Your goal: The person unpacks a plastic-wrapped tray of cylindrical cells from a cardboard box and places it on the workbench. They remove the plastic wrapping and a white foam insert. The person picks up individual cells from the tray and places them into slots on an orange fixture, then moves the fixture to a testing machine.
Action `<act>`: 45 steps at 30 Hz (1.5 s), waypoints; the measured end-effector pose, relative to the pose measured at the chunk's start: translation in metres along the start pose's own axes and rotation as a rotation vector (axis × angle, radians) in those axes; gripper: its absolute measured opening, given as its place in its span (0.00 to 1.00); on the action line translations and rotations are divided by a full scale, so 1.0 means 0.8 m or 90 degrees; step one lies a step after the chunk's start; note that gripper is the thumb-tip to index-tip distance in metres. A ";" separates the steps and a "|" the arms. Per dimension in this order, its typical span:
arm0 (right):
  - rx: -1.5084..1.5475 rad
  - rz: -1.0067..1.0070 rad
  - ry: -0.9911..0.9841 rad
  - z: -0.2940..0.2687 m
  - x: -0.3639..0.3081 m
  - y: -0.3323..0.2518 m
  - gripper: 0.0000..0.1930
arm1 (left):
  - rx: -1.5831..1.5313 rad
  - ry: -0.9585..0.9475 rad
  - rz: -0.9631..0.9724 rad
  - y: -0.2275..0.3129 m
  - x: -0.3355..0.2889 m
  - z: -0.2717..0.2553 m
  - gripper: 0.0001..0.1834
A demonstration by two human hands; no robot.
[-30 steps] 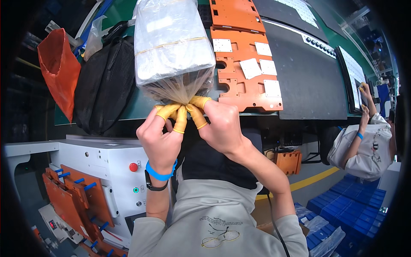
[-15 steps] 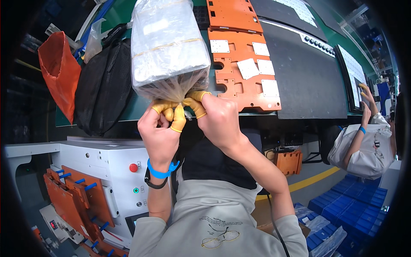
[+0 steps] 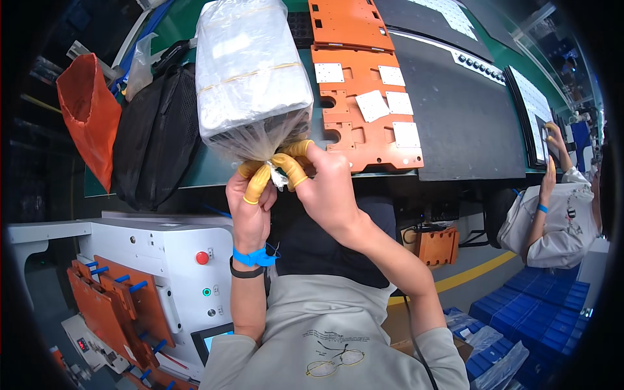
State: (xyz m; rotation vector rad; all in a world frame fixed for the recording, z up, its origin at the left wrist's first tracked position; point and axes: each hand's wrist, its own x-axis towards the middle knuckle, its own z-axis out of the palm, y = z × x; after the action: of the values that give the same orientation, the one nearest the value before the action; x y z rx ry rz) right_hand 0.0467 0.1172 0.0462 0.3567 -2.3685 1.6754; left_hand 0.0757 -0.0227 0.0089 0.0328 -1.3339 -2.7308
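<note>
A clear plastic bag (image 3: pixel 255 97) wraps a white block-shaped bundle with a tan band around it, lying at the table's front edge. Its mouth is gathered into a narrow neck, and a crumpled whitish tail pokes out below. My left hand (image 3: pixel 250 198), in yellow finger cots, pinches this neck from the left. From the right, my right hand (image 3: pixel 320 179) closes its yellow-tipped thumb and fingers on the same gathered plastic. A dark layer shows through the bag under the white top. Whether a tie sits around the neck is hidden by the fingers.
Right of the bag lies an orange fixture plate (image 3: pixel 367 107) with several white squares, then a dark mat (image 3: pixel 465 117). A black bag (image 3: pixel 159 133) and an orange pouch (image 3: pixel 88 110) are at left. A white machine (image 3: pixel 156 253) stands below them. A co-worker (image 3: pixel 552 224) works at far right.
My left hand has turned and shifted slightly down; the whitish tail now shows more between my hands. The bag sits slightly further left in view. The co-worker's hands have moved.
</note>
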 end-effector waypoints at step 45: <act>-0.070 -0.232 -0.029 -0.012 0.002 0.019 0.07 | 0.653 0.109 0.228 0.034 -0.006 0.020 0.15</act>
State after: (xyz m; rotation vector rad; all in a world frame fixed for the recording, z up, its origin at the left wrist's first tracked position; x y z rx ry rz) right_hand 0.0404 0.1311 0.0365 0.7604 -2.2433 1.3793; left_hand 0.0817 -0.0265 0.0403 0.0901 -2.2276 -1.4934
